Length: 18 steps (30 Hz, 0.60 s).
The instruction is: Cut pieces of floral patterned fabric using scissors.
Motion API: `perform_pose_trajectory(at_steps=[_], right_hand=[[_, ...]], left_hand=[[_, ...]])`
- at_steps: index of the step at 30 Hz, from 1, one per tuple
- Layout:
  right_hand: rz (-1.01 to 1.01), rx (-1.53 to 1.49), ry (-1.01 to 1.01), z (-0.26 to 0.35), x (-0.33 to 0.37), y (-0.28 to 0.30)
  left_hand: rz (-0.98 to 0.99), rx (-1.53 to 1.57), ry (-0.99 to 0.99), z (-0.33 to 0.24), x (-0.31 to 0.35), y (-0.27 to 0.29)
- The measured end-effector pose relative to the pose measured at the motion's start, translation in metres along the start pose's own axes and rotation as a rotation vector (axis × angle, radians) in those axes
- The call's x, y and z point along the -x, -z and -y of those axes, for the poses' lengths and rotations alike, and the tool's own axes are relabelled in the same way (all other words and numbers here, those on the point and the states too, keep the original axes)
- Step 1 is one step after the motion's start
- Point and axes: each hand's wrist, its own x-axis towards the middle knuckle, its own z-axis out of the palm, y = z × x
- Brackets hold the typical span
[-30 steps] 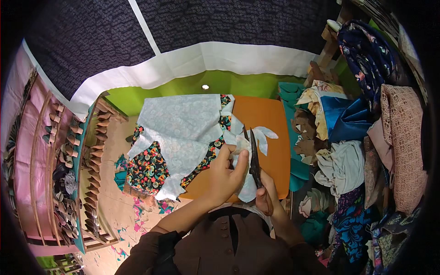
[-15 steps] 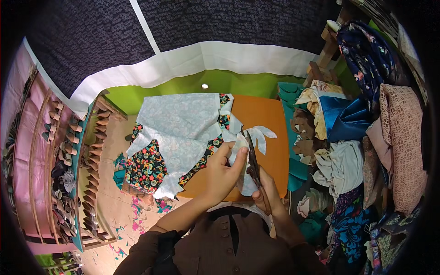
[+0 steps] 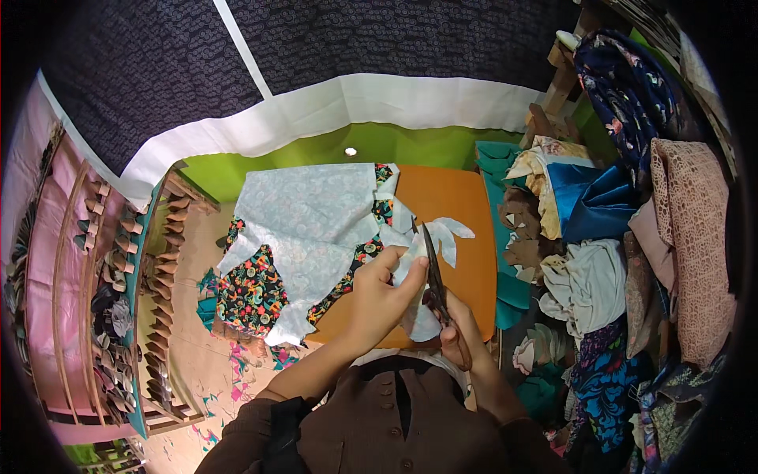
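My left hand pinches a pale piece of fabric between thumb and fingers, above the near part of the orange table. My right hand is wrapped round the handles of dark, worn scissors. Their blades point away from me, slightly parted, right beside my left thumb and at the fabric piece. To the left lies a large printed fabric, pale on its upper side, with black floral parts showing. A cut pale scrap rests on the table just beyond the scissors.
The orange table carries the work. Piled fabrics crowd the right side. Wooden shoe lasts line a rack at the left. Colourful scraps litter the floor. A dark curtain with a white border hangs at the back.
The scissor blades stand a little wider apart than before. Both hands keep nearly the same place, and the view has shifted very slightly.
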Motion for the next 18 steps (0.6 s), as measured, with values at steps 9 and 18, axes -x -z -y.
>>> perform_pose_trajectory(at_steps=[9,18], right_hand=[[-0.094,-0.031,0.027,-0.008,-0.001,-0.003],[-0.016,-0.072,-0.042,0.008,-0.004,0.001]], left_hand=[[-0.03,0.01,-0.025,0.0,-0.003,-0.003],[0.034,-0.029,-0.064,0.004,-0.006,0.002]])
